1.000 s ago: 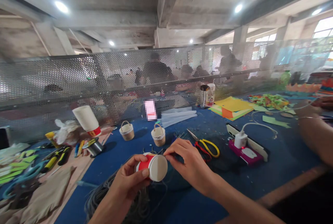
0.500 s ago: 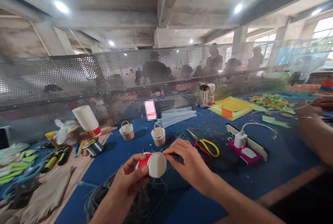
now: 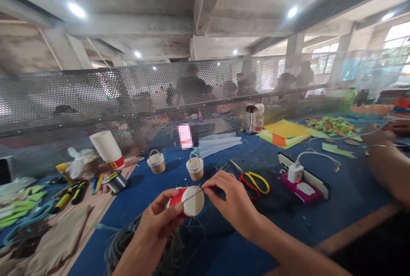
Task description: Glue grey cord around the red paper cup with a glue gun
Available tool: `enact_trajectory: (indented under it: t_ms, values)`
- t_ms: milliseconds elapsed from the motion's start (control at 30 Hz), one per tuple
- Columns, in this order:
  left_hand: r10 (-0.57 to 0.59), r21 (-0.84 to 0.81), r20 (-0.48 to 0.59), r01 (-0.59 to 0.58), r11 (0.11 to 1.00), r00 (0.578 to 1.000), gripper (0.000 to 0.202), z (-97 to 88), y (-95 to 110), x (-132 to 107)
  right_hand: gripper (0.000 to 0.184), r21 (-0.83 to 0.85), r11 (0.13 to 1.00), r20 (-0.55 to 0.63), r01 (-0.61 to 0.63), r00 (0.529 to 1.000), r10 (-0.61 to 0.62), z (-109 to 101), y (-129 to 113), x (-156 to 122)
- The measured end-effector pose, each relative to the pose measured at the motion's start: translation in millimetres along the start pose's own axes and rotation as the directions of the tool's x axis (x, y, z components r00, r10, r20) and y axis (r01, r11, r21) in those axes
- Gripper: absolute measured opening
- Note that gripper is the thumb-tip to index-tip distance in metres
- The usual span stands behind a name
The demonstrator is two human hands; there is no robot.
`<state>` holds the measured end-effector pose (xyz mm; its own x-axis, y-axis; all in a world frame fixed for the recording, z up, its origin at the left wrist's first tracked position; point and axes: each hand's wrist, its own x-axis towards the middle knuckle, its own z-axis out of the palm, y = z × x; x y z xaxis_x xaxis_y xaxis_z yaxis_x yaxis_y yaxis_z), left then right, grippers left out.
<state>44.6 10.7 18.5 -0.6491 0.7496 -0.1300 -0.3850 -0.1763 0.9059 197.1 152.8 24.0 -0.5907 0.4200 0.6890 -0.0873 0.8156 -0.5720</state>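
My left hand [image 3: 160, 218] is closed around a red and white paper cup [image 3: 177, 201], held tilted with its white round end toward the right. A thin grey cord [image 3: 194, 197] runs across that end, from near my left thumb to my right hand [image 3: 232, 201]. The fingertips of my right hand pinch the cord at the cup's right edge. Below my left hand lies a tangled bundle of grey cord [image 3: 120, 248]. Just beyond the cup stand two small buckets with handles, a left one [image 3: 156, 163] and a right one [image 3: 195, 170].
Scissors [image 3: 256, 182] with red and yellow handles lie beyond my right hand. A purple power bank [image 3: 301, 187] and phone [image 3: 320, 180] sit to the right, near another person's arm [image 3: 386, 167]. Stacked paper cups [image 3: 105, 145] and a wire spool [image 3: 117, 182] stand left. A perforated metal screen [image 3: 144, 109] rises behind.
The grey cord now stretches across the cup's white end, where it was not visible before. Both hands stay in nearly the same place.
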Motion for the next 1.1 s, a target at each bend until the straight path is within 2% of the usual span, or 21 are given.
enact_trajectory:
  t_ms: [100, 300, 433, 833, 1100]
  values:
    - [0.01, 0.063, -0.015, -0.009, 0.998, 1.0, 0.049, 4.4, -1, -3, 0.012, -0.027, 0.999, -0.047, 0.02, 0.999, -0.021, -1, 0, 1]
    - [-0.014, 0.129, 0.108, 0.0, 0.992, 0.994, 0.043, 8.9, -4, -8, 0.015, -0.049, 0.999, -0.07, 0.022, 0.997, -0.025, 0, 3, 1]
    - [-0.019, 0.123, 0.144, 0.001, 0.992, 0.989, 0.04, 6.7, -2, -7, 0.015, -0.062, 0.998, -0.057, 0.014, 0.998, -0.018, 1, 3, 0]
    - [0.032, 0.123, 0.05, -0.038, 0.992, 0.998, 0.038, 9.9, 2, -12, 0.018, -0.01, 1.0, 0.013, -0.021, 1.0, 0.022, 0, 2, -1]
    - [0.031, 0.08, 0.095, -0.038, 0.996, 0.995, 0.044, 2.6, -4, -3, 0.018, 0.032, 0.999, 0.02, -0.031, 0.999, 0.03, 1, 1, -1]
